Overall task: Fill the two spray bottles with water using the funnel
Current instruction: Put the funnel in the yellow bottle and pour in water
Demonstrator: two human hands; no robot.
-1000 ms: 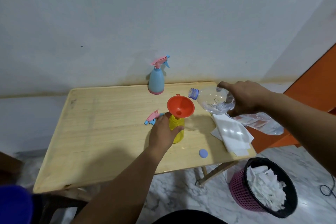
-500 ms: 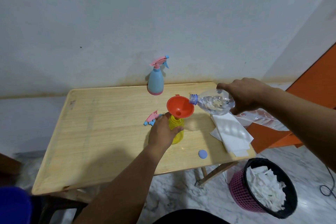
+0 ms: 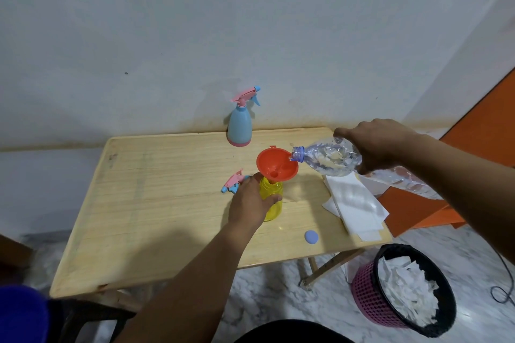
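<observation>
So the left hand is wrapped around the yellow bottle, which stands upright near the middle of the wooden desk. Thumb's on the right side of it, fingers round the back. The orange funnel sits in the bottle's neck, tipped a bit toward the camera.

The right hand grips a clear water bottle around its body, with the bottle tilted down to the left so its open mouth touches the funnel's right rim. Looks like water's inside the bottle, but I can't really make out a stream going in.

The blue bottle is at the far edge of the desk by the wall, upright, pink and blue sprayer screwed on. The other sprayer head lies flat on the desk just left of the yellow bottle, partly hidden behind the left hand.

A small blue cap lies near the front right of the desk, well apart from the bottles. White paper sheets lie at the right edge, hanging slightly over it. On the floor to the right, a pink bin with a black liner is stuffed with crumpled paper.
</observation>
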